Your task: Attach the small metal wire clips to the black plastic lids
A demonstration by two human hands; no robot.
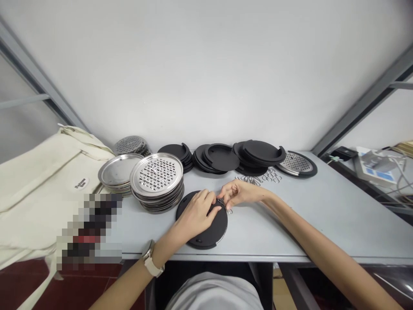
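A round black disc (pixel 206 234) lies near the table's front edge, with a thin metal rim showing at its lower right. My left hand (pixel 198 211) rests on top of it, fingers pressed together toward its upper right edge. At that same edge my right hand (pixel 232 193) pinches a small wire clip (pixel 225 206), whose loop sticks out to the right. Behind my right hand lies a loose pile of similar wire clips (pixel 271 175). To the left of the disc stands a stack of round metal grater plates (pixel 157 175).
More metal plates (pixel 118 170) and another grater stack (pixel 130 145) stand at the left. Black discs (pixel 222 158) are piled along the wall, beside a grater in a black ring (pixel 297 163). A cream bag (pixel 45 185) covers the left side; a blue-white box (pixel 374 165) sits far right.
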